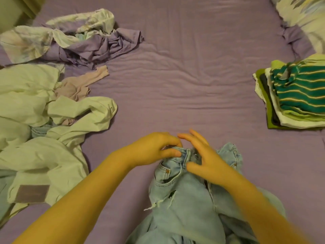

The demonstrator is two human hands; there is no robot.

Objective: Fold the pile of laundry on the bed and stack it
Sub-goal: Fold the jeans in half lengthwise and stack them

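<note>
Your left hand [154,148] pinches the jeans [184,194] waistband, right hand [202,155] spread; a stack [295,95] sits at the bed's right edge, a pile [44,103] remains left

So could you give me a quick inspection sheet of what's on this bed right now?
Surface: purple bed sheet, wrinkled, bare in the middle.
Job's things: light blue jeans, crumpled, ripped at the front, near edge; unfolded pile of pale and purple laundry at left; folded stack at right, striped green top uppermost.
Clutter: patterned pillow, far right corner.
Hands: left hand pinches the jeans' waistband; right hand rests on the waistband, fingers spread.
Cables: nothing seen.
Surroundings: pale object at far left corner, too blurred to tell.
</note>
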